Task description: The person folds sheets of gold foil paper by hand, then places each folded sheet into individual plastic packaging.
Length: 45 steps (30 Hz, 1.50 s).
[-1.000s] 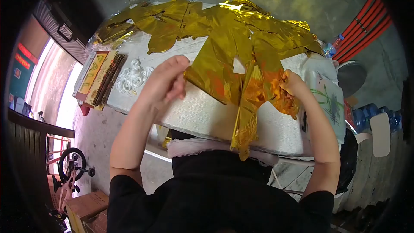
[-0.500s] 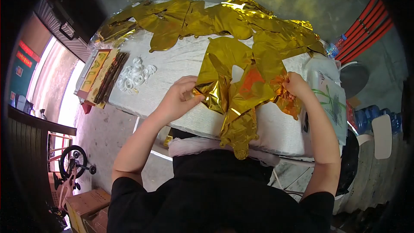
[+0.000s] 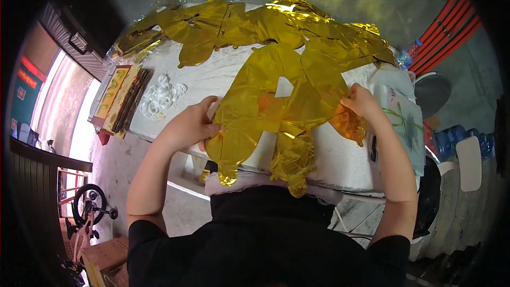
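A flat, uninflated gold foil balloon (image 3: 297,85) with a small gap in its middle lies spread over the near part of the table. Its lower lobes hang past the table's front edge toward my body. My left hand (image 3: 192,125) pinches the balloon's left edge, with some of the fingers hidden behind it. On the other side my right hand (image 3: 362,102) grips the right edge, above an orange-tinted lobe (image 3: 350,126). More gold foil balloons (image 3: 234,24) lie in a band along the table's far side, touching the near one.
White ribbon rolls (image 3: 160,97) sit on the white-covered table (image 3: 348,165) at left, beside stacked printed packs (image 3: 121,98). A plastic bag with green print (image 3: 401,122) lies at right. Beyond are a plastic bottle (image 3: 410,56), red pipes (image 3: 449,29), a bicycle (image 3: 90,207) and a cardboard box (image 3: 106,255).
My left hand has moved left and down, drawing the balloon's crumpled left side out flat. A lobe now hangs at lower left. My right hand stays near the right edge.
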Tool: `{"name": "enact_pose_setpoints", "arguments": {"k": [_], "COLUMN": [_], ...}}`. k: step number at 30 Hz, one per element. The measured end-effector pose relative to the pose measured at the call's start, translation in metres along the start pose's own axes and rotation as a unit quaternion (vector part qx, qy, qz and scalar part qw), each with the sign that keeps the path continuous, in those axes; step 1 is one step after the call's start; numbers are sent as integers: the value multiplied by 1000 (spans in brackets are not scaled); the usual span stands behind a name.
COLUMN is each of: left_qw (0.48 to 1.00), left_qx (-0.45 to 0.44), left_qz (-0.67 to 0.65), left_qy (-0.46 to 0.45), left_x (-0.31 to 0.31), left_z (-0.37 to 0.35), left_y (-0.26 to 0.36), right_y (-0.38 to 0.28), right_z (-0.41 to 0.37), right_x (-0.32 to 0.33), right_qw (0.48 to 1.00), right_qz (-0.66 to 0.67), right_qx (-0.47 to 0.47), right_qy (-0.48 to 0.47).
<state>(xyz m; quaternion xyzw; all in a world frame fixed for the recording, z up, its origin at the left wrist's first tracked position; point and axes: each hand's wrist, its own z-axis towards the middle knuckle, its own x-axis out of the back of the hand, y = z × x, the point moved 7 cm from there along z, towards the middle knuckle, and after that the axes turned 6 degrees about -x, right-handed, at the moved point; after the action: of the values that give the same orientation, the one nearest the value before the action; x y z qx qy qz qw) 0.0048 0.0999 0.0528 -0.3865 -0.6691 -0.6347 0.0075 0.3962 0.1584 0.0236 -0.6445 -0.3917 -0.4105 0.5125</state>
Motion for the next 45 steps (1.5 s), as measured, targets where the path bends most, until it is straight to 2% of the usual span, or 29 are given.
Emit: {"name": "enact_pose_setpoints", "arguments": {"k": [1, 2, 4, 6, 7, 8, 10, 11, 13, 14, 15, 16, 18, 20, 22, 23, 25, 26, 28, 29, 30, 32, 33, 37, 41, 43, 45], "left_qw": [982, 929, 929, 916, 944, 944, 879, 878, 903, 904, 905, 906, 904, 904, 906, 905, 906, 907, 905, 907, 908, 909, 908, 908, 924, 914, 914], "left_qx": [57, 111, 113, -137, -156, -156, -286, -287, -256, -255, -251, -249, -254, -251, -259, -257, -264, -261, -266, -264, -264, -268, -264, -270, -253, -249, -247], "left_qz": [176, 347, 340, 346, 275, 274, 373, 374, 341, 340, 339, 339, 341, 342, 332, 336, 326, 325, 327, 323, 321, 315, 320, 317, 284, 320, 323], "left_qy": [33, 65, 91, 152, 91, 96, 80, 85, 45, 45, 46, 48, 46, 48, 52, 55, 54, 57, 57, 60, 60, 57, 55, 42, 29, -3, 2], "left_x": [8, 17, 18, 4, -11, -18, -42, -43, -48, -48, -48, -47, -47, -48, -46, -45, -46, -45, -45, -44, -44, -47, -47, -42, -28, -27, -25], "left_z": [-2, -5, 2, 17, 29, 39, 54, 60, 67, 67, 66, 66, 68, 68, 67, 67, 66, 67, 66, 66, 67, 69, 69, 69, 60, 54, 51], "left_y": [-2, 1, 3, 19, 21, 14, 10, 4, -7, -7, -6, -5, -5, -7, -7, -8, -9, -9, -10, -11, -11, -10, -9, -8, -11, -16, -18], "right_y": [-2, 2, 8, 11, 10, 9, -1, -6, -30, -36, -43, -51, -90, -130, -159, -160, -178, -174, -164, -157, -153, -147, -151, -163, -178, -178, -182], "right_z": [0, 3, 10, 18, 20, 20, 13, 9, -9, -8, 0, 9, 33, 36, 42, 49, 53, 55, 29, 14, 10, 5, 3, 8, 13, 16, 18], "right_x": [7, 6, -6, -12, -13, -10, 0, 5, 38, 46, 48, 47, 58, 48, 21, 12, 0, -9, 1, 5, -5, -32, -47, -92, -99, -100, -101], "right_qw": [993, 993, 998, 998, 998, 998, 999, 999, 987, 987, 993, 976, 948, 922, 840, 839, 876, 875, 869, 898, 900, 926, 942, 960, 966, 973, 973], "right_qz": [-75, -74, -55, -57, -57, -61, -49, -50, -51, -51, 81, 212, 266, 368, 535, 537, 420, 419, 360, 273, 270, 140, 39, -44, -44, -56, -66], "right_qx": [44, 41, 14, 4, -6, -3, 1, 5, 28, 27, 38, 48, 147, 110, 70, 75, 238, 241, 306, 297, 296, 314, 314, 270, 247, 208, 207], "right_qy": [84, 83, -15, -26, -38, -36, 5, 8, 150, 149, 78, 7, 96, 45, -49, -50, -7, -10, 147, 176, 171, 159, 113, 62, 57, 80, 82]}}
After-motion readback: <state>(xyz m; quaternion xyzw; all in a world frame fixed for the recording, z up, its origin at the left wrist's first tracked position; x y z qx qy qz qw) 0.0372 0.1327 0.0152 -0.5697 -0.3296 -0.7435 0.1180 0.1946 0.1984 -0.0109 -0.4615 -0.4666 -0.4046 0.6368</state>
